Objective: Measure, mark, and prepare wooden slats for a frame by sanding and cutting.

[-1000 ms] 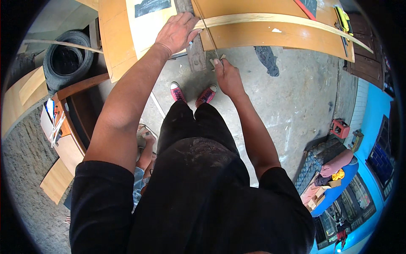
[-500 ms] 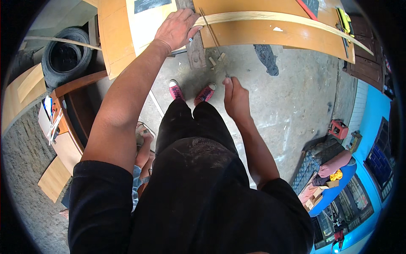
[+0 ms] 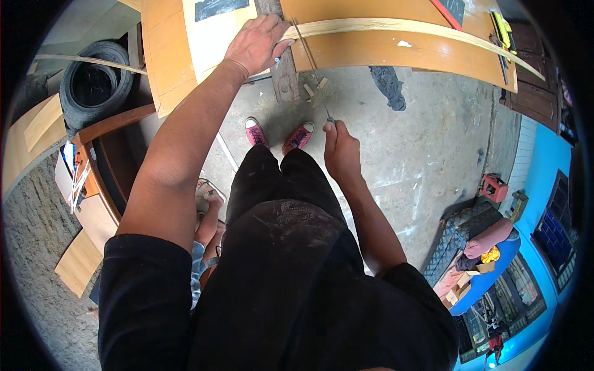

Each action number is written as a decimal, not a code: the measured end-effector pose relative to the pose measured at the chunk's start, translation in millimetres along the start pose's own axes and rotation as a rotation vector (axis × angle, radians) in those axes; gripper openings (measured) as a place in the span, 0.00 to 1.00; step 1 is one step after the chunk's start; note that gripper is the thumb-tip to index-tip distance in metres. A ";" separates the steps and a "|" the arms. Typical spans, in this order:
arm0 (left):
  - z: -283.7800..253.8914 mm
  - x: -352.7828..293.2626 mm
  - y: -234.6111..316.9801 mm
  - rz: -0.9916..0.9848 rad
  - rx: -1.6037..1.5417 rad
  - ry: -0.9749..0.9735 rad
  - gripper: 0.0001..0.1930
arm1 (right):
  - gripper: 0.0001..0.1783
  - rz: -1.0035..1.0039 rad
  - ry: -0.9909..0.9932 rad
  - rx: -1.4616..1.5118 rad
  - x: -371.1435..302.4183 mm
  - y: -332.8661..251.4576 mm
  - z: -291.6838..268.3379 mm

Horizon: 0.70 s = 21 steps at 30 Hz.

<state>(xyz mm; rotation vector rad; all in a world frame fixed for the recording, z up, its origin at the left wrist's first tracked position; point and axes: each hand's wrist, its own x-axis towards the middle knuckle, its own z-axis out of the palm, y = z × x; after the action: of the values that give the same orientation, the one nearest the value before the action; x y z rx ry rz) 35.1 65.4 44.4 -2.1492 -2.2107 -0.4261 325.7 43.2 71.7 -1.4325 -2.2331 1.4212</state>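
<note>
A long pale wood strip lies across the orange-brown wooden table top. My left hand is closed on the strip's left end, pressing it over a dark, worn board that juts past the table's near edge. In my right hand is the handle of a handsaw, its thin blade seen nearly edge-on. The blade slants up and left from my fist and crosses the strip just right of my left fingers. Most of the handle is hidden inside my fist.
Small wood offcuts and a dark crumpled cloth lie on the concrete floor. Yellow-handled tools rest at the table's right end. Tyres stand at the left. Another person's leg shows beside my left side.
My right hand has drawn the saw slightly back toward my body, lower in the picture. My left hand keeps its hold on the strip.
</note>
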 end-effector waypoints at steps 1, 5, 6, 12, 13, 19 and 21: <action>-0.1 0.9 1.5 -0.011 0.006 -0.013 0.19 | 0.17 -0.034 0.026 -0.017 9.1 -1.3 2.6; 3.2 4.7 3.9 -0.001 0.010 -0.011 0.19 | 0.17 -0.092 0.075 -0.072 50.6 -7.2 17.4; 3.7 5.2 3.2 0.001 0.007 -0.011 0.19 | 0.17 -0.090 0.076 -0.074 50.0 -7.0 17.0; 2.4 0.4 -1.7 -0.031 0.005 -0.019 0.19 | 0.17 -0.044 0.037 -0.032 11.5 22.9 19.6; 2.0 0.2 -0.9 -0.017 0.000 -0.008 0.19 | 0.17 -0.053 0.041 0.018 5.0 22.1 15.9; 5.3 4.1 1.2 0.009 -0.006 0.009 0.19 | 0.18 -0.120 0.089 -0.029 52.8 20.1 29.7; 6.3 5.0 1.6 0.026 -0.016 0.022 0.19 | 0.18 -0.144 0.118 0.005 63.5 20.5 33.6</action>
<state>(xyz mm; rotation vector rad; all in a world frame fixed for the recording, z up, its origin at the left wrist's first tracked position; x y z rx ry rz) 37.5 71.7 39.6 -2.1679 -2.1732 -0.4650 286.3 72.6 15.5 -1.2893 -2.2086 1.2633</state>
